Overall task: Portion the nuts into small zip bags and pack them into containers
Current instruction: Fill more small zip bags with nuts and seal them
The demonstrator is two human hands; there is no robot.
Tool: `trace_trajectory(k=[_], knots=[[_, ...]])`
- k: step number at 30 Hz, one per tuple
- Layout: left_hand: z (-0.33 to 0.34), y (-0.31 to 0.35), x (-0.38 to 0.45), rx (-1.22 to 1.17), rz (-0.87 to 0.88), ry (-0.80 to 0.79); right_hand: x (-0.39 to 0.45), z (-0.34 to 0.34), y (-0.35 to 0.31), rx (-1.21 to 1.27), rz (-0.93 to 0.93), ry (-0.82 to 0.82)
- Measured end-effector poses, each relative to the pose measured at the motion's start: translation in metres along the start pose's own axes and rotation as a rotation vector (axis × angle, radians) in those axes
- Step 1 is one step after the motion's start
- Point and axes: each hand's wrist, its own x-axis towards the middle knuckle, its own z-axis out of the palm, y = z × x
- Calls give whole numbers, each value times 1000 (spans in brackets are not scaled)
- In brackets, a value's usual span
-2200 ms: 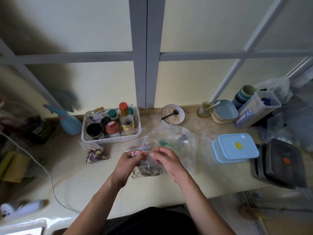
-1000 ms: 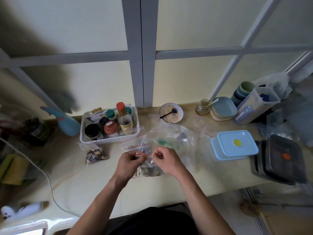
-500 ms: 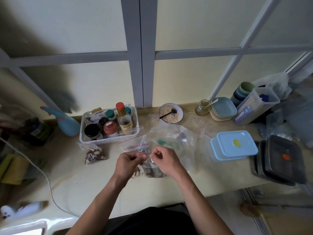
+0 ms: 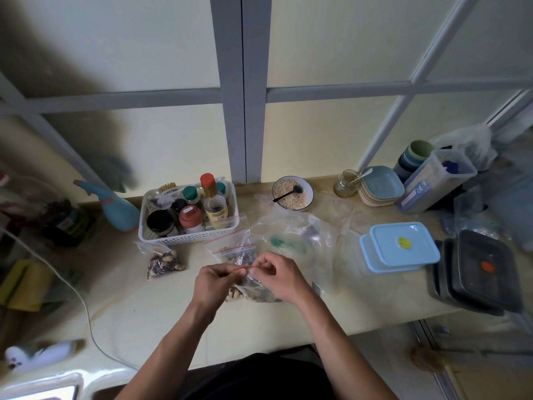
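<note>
Near the front edge of the smooth cream bench (image 4: 144, 313), the left hand (image 4: 212, 285) and right hand (image 4: 278, 277) pinch the red strip of a clear, crinkled zip bag (image 4: 253, 290) holding lumpy nuts.

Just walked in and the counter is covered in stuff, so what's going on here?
A person is bagging nuts. Both hands, the left hand and the right hand, pinch the red zip strip of a small zip bag of nuts on the counter. Another filled bag lies beside the white basket of jars. The lidded blue containers and the black containers sit to the right.
</note>
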Motion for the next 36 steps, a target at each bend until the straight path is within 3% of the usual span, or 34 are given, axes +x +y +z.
trace_trajectory(k=[6,11,16,22,32,36], knots=[[-2,-1,-5,0,48,-60,-3,8,-1,6,-25,70],[-7,-7,-2,58,47,-21,-3,15,-4,-21,-32,94],[-11,-11,0,176,43,-13,1,19,-9,-35,-8,37],[-22,-3,0,91,92,-91,2,25,-14,103,-19,-51],[-56,-13,16,176,63,76,21,62,-32,-81,-62,1],[-75,-9,24,204,64,81,31,72,-41,-113,-63,-52]])
